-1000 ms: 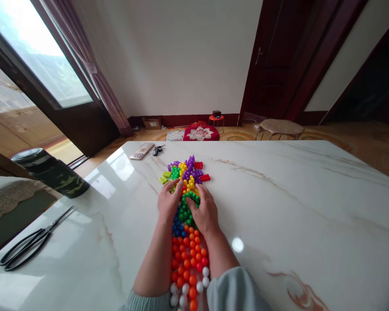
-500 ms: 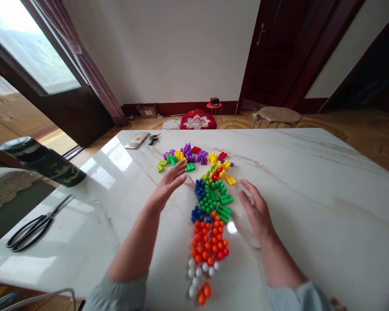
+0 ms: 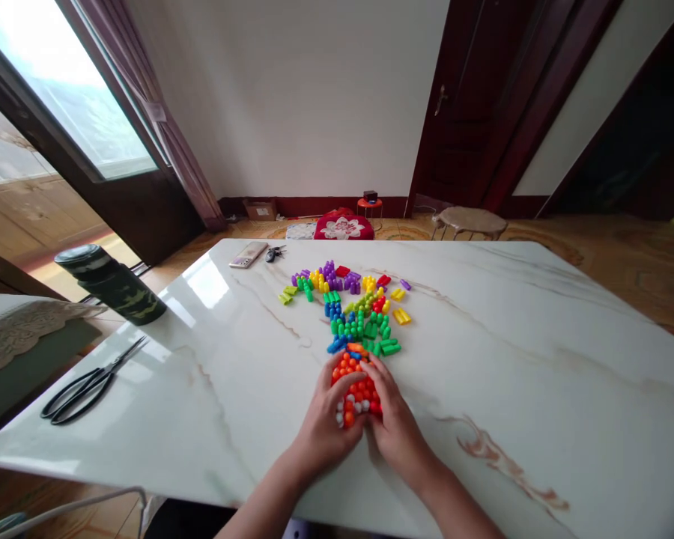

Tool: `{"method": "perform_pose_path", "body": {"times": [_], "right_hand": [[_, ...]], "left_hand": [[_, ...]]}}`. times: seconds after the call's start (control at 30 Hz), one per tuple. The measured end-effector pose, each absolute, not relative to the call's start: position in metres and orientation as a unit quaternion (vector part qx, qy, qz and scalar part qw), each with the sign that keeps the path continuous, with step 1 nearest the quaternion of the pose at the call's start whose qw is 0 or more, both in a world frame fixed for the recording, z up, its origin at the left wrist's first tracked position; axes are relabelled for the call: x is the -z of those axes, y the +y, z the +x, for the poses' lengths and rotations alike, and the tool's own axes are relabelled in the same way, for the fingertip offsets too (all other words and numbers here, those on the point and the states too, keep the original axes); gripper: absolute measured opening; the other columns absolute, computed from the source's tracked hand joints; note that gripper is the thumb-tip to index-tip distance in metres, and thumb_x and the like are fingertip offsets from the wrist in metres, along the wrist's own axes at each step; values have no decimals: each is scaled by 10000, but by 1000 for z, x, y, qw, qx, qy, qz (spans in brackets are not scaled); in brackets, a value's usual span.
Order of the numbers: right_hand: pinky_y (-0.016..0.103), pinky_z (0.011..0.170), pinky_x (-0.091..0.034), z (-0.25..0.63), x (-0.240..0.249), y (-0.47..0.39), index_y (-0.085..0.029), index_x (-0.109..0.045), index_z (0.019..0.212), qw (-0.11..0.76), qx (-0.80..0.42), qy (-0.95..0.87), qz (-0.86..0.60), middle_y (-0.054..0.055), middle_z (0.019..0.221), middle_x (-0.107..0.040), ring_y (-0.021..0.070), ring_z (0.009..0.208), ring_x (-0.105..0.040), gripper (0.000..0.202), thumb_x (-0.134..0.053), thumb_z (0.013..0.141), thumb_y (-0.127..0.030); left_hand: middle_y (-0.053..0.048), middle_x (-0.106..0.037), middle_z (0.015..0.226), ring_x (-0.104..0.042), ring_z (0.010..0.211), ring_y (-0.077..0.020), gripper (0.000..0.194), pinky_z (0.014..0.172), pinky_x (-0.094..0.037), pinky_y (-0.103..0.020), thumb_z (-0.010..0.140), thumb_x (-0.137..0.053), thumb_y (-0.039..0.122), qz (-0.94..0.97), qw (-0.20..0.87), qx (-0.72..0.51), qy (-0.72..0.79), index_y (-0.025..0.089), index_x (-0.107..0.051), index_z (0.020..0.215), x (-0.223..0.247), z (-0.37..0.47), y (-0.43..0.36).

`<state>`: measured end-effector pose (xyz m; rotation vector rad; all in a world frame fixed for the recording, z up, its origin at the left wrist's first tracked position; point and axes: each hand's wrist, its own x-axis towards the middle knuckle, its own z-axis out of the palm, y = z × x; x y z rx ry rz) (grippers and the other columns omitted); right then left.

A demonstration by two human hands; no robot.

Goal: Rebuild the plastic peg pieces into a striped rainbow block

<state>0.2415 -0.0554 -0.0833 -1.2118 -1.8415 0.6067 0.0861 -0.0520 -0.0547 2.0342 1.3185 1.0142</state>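
Note:
My left hand [image 3: 330,413] curves around the near-left side of a cluster of orange round-topped plastic toy pieces [image 3: 359,388], which stand packed together on the marble-patterned table. My right hand [image 3: 396,413] cups the same cluster from the right, and the two hands meet at its near side. A few white pieces [image 3: 365,406] show between my thumbs. Just beyond my fingertips are green pieces [image 3: 390,346] and blue pieces [image 3: 337,343]. Farther off lie purple pieces [image 3: 330,273], yellow pieces [image 3: 401,316] and lime pieces [image 3: 286,294], some upright and some on their sides.
Black-handled scissors [image 3: 90,385] lie at the table's left. A camouflage flask [image 3: 112,284] stands near the left edge. A phone [image 3: 249,254] and keys [image 3: 273,253] rest near the far edge. Beyond the table are a round stool [image 3: 470,218] and a door [image 3: 477,112].
Both hands have moved inward and closer to me, closing from spread apart to cupped around the orange pieces. The orange and white pieces are pushed together, away from the near edge.

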Motion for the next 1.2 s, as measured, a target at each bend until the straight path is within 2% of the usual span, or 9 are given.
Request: {"method": "perform_pose_path", "body": {"times": [0.2,0.3,0.4,0.53,0.63,0.77,0.9,1.07,1.2], "right_hand": [[448,1105,-376,255,43,5,-271,-394,1416,483,-213,-713,-460,88,1482,-402,240,1368,-376,506,-496,924,-334],[472,1117,-339,279,35,64,-247,-475,1362,482,-127,-718,-486,90,1431,-470,253,1344,-401,494,-492,915,-456],[501,1091,-351,286,48,107,-213,-526,1322,424,-107,-698,-567,107,1358,-543,270,1293,-455,529,-445,908,-532],[457,1070,-379,254,67,111,-242,-566,1288,394,-135,-716,-561,82,1336,-558,257,1231,-507,472,-530,871,-460],[415,1046,-409,233,65,96,-251,-609,1226,463,-197,-687,-524,73,1352,-539,242,1217,-518,405,-554,858,-413],[382,922,-481,240,58,89,-243,-621,1183,544,-281,-630,-478,74,1233,-617,228,1113,-581,368,-520,887,-436],[404,895,-459,256,63,95,-190,-672,959,614,-184,-529,-556,94,1049,-662,238,1017,-595,369,-467,904,-491],[405,944,-430,259,74,103,-200,-640,1077,597,-138,-521,-594,94,1118,-631,231,1056,-570,399,-456,908,-512],[422,981,-410,258,76,106,-203,-613,1153,557,-139,-558,-599,102,1171,-625,239,1098,-553,446,-428,916,-533]], "left_hand": [[-96,-454,1421,-438,1316,-269,508,1090,-386,-442,806,-644,317,749,198,-448,446,284,-527,1300,24,83,20],[-91,-447,1436,-369,1357,-311,606,1112,-322,-494,773,-666,514,733,129,-395,538,298,-523,1321,27,71,63],[-102,-533,1346,-420,1314,-326,690,1089,-335,-498,755,-633,604,698,126,-329,624,293,-498,1356,42,65,90],[-90,-552,1324,-501,1239,-335,737,1046,-391,-476,705,-699,494,723,137,-295,609,335,-465,1385,58,74,93],[-76,-491,1397,-523,1228,-293,673,1033,-429,-415,737,-672,385,740,198,-343,544,317,-478,1378,54,80,82],[-55,-521,1383,-488,1274,-248,505,1077,-394,-367,823,-620,414,748,269,-403,454,283,-559,1306,29,66,81],[-77,-587,1283,-508,1236,-249,435,1079,-372,-398,866,-543,487,657,128,-476,571,243,-617,1219,8,33,144],[-147,-504,1392,-390,1337,-360,755,1080,-313,-500,729,-630,653,670,156,-282,669,252,-512,1358,15,27,261],[-106,-668,1184,-596,1108,-332,703,974,-431,-434,641,-699,659,741,190,-173,620,254,-642,1212,29,52,293]]}}
